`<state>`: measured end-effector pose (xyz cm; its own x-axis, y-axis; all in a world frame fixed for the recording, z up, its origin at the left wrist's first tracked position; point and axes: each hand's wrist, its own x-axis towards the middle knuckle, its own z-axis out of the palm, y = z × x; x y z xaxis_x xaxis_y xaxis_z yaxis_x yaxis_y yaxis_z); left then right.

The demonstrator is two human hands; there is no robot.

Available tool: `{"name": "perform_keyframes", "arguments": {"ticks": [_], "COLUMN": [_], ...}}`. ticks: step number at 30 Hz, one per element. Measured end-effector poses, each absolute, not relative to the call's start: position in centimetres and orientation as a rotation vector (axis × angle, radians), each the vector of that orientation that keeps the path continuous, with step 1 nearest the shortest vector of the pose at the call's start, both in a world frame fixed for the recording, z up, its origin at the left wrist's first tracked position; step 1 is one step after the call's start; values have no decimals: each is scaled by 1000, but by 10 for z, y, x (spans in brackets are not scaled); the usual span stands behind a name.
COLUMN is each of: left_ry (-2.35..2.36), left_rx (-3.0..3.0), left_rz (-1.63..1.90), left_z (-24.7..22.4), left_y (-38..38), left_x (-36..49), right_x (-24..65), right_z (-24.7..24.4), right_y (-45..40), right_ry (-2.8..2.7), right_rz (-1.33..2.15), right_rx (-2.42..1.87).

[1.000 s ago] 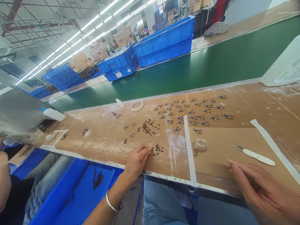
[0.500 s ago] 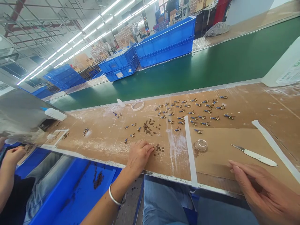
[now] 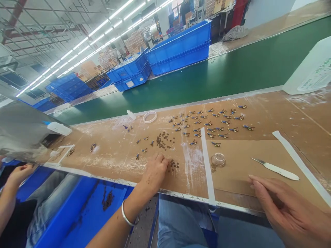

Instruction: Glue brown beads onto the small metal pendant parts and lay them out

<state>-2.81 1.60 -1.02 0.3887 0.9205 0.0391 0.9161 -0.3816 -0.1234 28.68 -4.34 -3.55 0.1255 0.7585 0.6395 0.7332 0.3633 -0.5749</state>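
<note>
My left hand [image 3: 154, 172], with a silver bangle at the wrist, rests on the cardboard-covered bench at a small pile of brown discs [image 3: 174, 165]. Its fingers are curled together and hide whatever lies under the tips. On the right, my right hand [image 3: 287, 205] hovers over the near edge of a cardboard sheet, thumb and forefinger pinched; anything between them is too small to make out. A white-handled knife [image 3: 281, 171] lies just beyond it, and a small clear round cup [image 3: 218, 159] stands to its left. Many small blue-and-yellow figures [image 3: 210, 130] lie beyond.
A larger scatter of brown discs [image 3: 162, 140] lies past my left hand. White tape strips [image 3: 207, 168] cross the bench. Behind are a tape roll [image 3: 150, 117], a white jug [image 3: 307, 70], a green conveyor belt [image 3: 232, 72] and blue crates [image 3: 178, 51]. A co-worker's hand [image 3: 20, 173] is at left.
The view has shifted slightly, moving the bench items a little left in the picture. My left hand stays at the small disc pile, and my right hand keeps its pinch.
</note>
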Motion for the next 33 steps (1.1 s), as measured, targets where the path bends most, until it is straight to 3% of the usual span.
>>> {"name": "perform_keyframes", "arguments": {"ticks": [16, 27, 33], "left_ry": [-1601, -1878, -1811], "left_rx": [-2612, -2707, -2620], "left_rz": [-135, -220, -486], "left_z": [-16, 1, 1], "left_y": [24, 30, 21], "left_x": [-43, -44, -46], "right_x": [290, 293, 293], "right_z": [-37, -42, -45], "right_y": [-40, -39, -37], "right_ry": [-1656, -1673, -1638], "right_rz": [-125, -119, -111], "right_rx": [-1323, -1317, -1317]}}
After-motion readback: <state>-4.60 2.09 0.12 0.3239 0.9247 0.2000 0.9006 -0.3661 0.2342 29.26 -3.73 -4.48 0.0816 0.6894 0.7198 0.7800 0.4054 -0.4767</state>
